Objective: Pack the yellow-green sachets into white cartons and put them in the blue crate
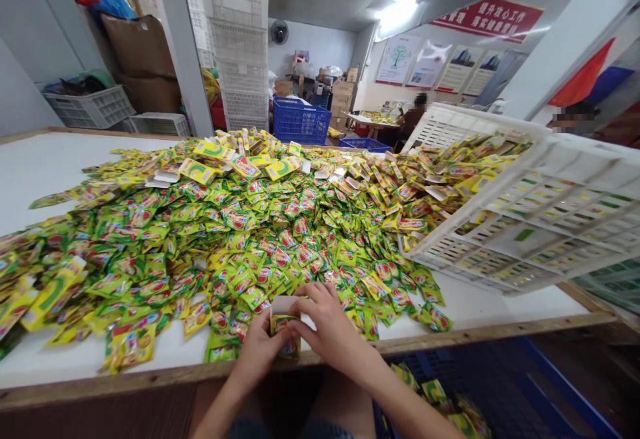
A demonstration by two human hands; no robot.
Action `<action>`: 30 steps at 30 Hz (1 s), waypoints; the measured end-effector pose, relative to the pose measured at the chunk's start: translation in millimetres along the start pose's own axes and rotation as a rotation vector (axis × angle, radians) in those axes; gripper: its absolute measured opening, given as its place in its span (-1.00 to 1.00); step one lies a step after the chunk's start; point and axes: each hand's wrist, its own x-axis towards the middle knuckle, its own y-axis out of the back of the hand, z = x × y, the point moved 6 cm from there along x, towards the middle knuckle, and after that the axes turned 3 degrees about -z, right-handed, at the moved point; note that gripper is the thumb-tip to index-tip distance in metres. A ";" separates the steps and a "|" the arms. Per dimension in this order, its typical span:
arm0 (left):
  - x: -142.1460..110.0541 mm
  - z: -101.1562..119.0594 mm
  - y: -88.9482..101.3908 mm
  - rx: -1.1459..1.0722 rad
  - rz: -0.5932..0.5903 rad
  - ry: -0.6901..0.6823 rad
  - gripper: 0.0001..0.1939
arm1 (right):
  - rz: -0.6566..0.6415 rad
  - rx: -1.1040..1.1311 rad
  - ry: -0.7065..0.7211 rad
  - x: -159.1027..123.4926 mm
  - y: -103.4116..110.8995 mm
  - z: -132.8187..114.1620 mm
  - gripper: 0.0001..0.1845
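Low at the table's front edge, my left hand (259, 349) is closed around a small yellow carton (285, 304) whose white inner flap stands up. My right hand (325, 316) bends over the carton from the right, thumb and fingers closed against its top and side. Whether a sachet sits between those fingers is hidden. Directly beyond both hands spreads a heap of green and yellow sachets (300, 229) with a red fruit picture. Yellow cartons (283, 168), some with open flaps, lie on the far side of the heap.
At the right a white plastic crate (520, 236) lies tipped, cartons spilling from it. Below the wooden table edge (450, 332), a blue crate (545, 386) holds more packs. Stacked white crates (237, 52) and another blue crate (301, 121) stand behind. Two people sit farther back right.
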 end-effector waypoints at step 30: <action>-6.2 -20.3 11.1 -0.130 0.117 0.068 -0.47 | 0.094 0.167 -0.127 -7.2 -12.7 2.7 -0.75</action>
